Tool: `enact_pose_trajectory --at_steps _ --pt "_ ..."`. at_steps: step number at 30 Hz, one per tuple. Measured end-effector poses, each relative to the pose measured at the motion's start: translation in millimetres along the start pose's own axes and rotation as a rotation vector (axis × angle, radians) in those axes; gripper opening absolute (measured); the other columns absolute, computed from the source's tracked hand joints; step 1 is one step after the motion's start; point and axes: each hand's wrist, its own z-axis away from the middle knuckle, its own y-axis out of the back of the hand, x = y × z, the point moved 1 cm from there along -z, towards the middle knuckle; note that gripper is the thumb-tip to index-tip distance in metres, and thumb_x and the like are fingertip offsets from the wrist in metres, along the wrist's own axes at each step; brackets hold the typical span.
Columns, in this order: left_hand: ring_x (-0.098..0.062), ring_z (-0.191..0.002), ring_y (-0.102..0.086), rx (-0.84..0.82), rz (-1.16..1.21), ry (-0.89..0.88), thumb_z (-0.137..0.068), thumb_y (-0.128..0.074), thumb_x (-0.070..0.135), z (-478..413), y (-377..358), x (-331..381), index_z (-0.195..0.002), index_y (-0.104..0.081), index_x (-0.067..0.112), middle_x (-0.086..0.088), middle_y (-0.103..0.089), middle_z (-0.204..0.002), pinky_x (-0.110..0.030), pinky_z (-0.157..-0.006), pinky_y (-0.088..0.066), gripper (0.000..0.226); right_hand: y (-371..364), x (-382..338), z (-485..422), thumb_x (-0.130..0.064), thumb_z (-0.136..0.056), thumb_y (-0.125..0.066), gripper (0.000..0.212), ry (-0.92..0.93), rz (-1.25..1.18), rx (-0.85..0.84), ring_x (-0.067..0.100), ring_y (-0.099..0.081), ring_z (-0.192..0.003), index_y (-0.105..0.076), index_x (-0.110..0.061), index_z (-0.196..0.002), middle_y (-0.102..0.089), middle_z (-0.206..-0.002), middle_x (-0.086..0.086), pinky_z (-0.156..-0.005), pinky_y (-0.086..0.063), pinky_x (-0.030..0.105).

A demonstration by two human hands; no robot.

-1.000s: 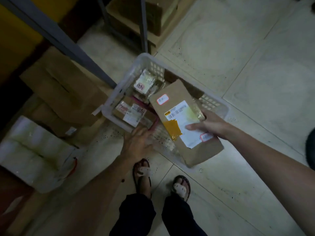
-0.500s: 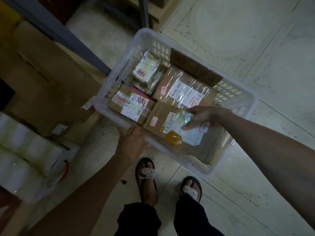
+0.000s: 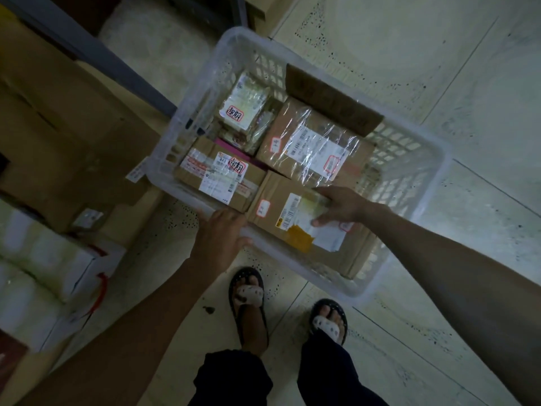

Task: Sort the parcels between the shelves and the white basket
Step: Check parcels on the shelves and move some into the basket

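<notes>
White basket [image 3: 295, 254], on the floor, holding parcels: your left hand [image 3: 219, 232] grips its near rim; your right hand [image 3: 341, 206] clasps the labelled cardboard parcel [image 3: 278, 205] lying flat against the near wall.

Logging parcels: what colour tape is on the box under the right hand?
Mustard-yellow tape, head view.
</notes>
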Motion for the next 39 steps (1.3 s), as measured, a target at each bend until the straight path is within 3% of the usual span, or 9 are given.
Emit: enact_pose_trajectory --at_steps 9,14,17,24,28,30,32,36,39 --pt "-0.025 -0.116 -0.047 -0.010 -0.036 0.011 -0.083 -0.063 0.033 -1 1 1 -0.109 -0.059 0.011 -0.007 -0.059 -0.115 -0.048 -0.103 -0.021 0.034 -16 15 7 -0.041 -0.079 -0.070 0.079 -0.025 0.077 0.131 0.031 -0.053 -0.119 -0.030 -0.026 -0.146 -0.056 -0.134 0.012 -0.095 -0.041 0.036" --pt "-0.024 -0.114 -0.045 -0.117 -0.034 -0.040 -0.085 -0.055 0.030 7 3 18 -0.114 -0.057 0.017 -0.005 -0.057 -0.118 -0.053 -0.098 -0.035 0.031 -42 9 48 -0.063 -0.076 -0.061 0.087 -0.247 0.346 0.493 0.036 -0.029 -0.134 -0.024 -0.025 -0.145 -0.029 -0.147 0.017 -0.105 -0.027 0.057" --pt "-0.022 -0.122 -0.039 -0.237 0.005 -0.123 -0.085 -0.055 0.035 13 -2 44 -0.123 -0.053 0.022 -0.001 -0.052 -0.128 -0.051 -0.102 -0.032 0.040 -57 3 68 -0.056 -0.065 -0.076 0.109 -0.448 0.060 0.387 0.042 -0.013 -0.139 -0.011 -0.026 -0.147 -0.009 -0.153 0.021 -0.108 -0.026 0.056" --pt "-0.020 -0.124 -0.038 -0.358 -0.081 -0.207 -0.090 -0.054 0.023 4 -18 63 -0.128 -0.053 0.029 0.000 -0.053 -0.131 -0.055 -0.105 -0.028 0.038 -69 18 69 -0.024 -0.067 -0.081 0.082 -0.289 -0.044 0.446 0.034 -0.032 -0.118 -0.034 -0.014 -0.133 -0.036 -0.127 0.019 -0.092 -0.037 0.039" --pt "-0.017 -0.124 -0.040 -0.319 -0.026 -0.185 -0.093 -0.046 0.019 -1 -33 60 -0.128 -0.054 0.023 0.001 -0.052 -0.133 -0.035 -0.108 -0.024 0.036 -87 23 48 -0.018 -0.088 -0.060 0.073 -0.410 0.262 0.274 0.039 -0.035 -0.127 -0.016 -0.002 -0.144 -0.034 -0.139 0.024 -0.101 -0.040 0.048" --pt "-0.014 -0.123 -0.040 -0.343 0.075 -0.171 -0.094 -0.045 0.015 -4 -37 58 -0.128 -0.053 0.018 -0.003 -0.053 -0.133 -0.021 -0.102 -0.027 0.035 -84 16 32 -0.021 -0.094 -0.050 0.064 -0.459 0.553 0.186 0.041 -0.035 -0.131 -0.019 0.005 -0.143 -0.038 -0.140 0.024 -0.110 -0.025 0.056" --pt "-0.016 -0.123 -0.040 -0.317 0.090 -0.164 -0.093 -0.047 0.016 -3 -34 59 -0.127 -0.055 0.019 -0.002 -0.055 -0.130 -0.026 -0.104 -0.027 0.035 -82 16 22 -0.020 -0.095 -0.045 0.060 -0.442 0.680 0.145 0.042 -0.033 -0.133 -0.021 0.008 -0.142 -0.038 -0.142 0.025 -0.112 -0.020 0.057" --pt "-0.028 -0.128 -0.037 -0.318 -0.002 -0.060 -0.092 -0.049 0.026 4 -20 64 -0.122 -0.058 0.023 -0.003 -0.054 -0.132 -0.060 -0.104 -0.013 0.031 -77 27 16 -0.057 -0.079 -0.063 0.112 -0.474 0.236 0.054 0.039 -0.021 -0.139 0.002 0.006 -0.145 -0.015 -0.152 0.024 -0.110 -0.022 0.059" --pt "-0.026 -0.128 -0.037 -0.314 -0.047 -0.082 -0.093 -0.046 0.028 5 -19 64 -0.121 -0.058 0.025 0.000 -0.054 -0.131 -0.063 -0.103 -0.011 0.031 -73 30 1 -0.078 -0.060 -0.062 0.128 -0.509 0.073 0.084 0.039 -0.022 -0.140 -0.005 -0.002 -0.147 -0.017 -0.154 0.019 -0.107 -0.019 0.067"
